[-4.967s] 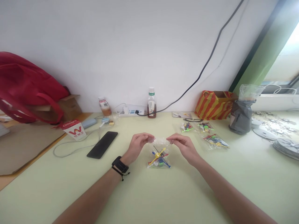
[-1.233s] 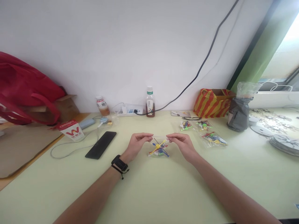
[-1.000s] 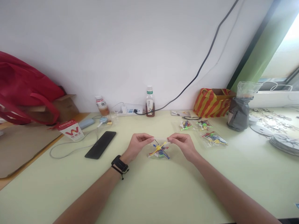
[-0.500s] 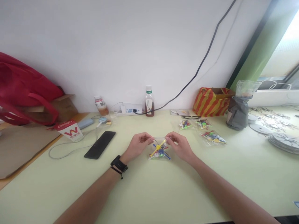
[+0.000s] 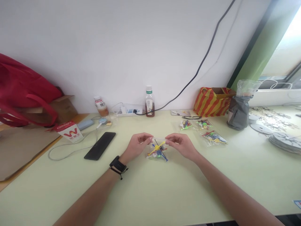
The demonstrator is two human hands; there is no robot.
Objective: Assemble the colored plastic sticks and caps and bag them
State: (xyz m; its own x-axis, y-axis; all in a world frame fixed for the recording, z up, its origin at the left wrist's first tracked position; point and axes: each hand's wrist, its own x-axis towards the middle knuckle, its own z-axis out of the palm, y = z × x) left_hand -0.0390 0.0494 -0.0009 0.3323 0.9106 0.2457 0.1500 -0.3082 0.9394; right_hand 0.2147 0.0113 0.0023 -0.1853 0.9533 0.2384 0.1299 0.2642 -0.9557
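Note:
A small clear plastic bag [image 5: 158,151] holds colourful plastic parts, among them a yellow stick, a blue stick and green and red pieces. Its left top corner is pinched by my left hand [image 5: 139,144], which wears a black watch at the wrist. My right hand [image 5: 180,144] pinches the opposite top corner, so the upper edge stretches between both hands. The bag's lower part is over the table or on it; I cannot tell which. To the right lie three similar filled bags: one bag [image 5: 186,124], another bag [image 5: 204,124] behind, and a larger-looking bag [image 5: 214,138] nearer.
A black phone [image 5: 100,146] and a red-and-white box [image 5: 70,131] are at left, with a cable. Along the wall stand a dark-drink bottle [image 5: 150,102], a power strip [image 5: 131,110] and a striped bag [image 5: 209,102]. Grey discs [image 5: 285,141] are stacked at right.
Both hands still pinch the bag's top corners. The bag has shifted slightly left in view, and its upper edge and contents sit at a slightly different angle.

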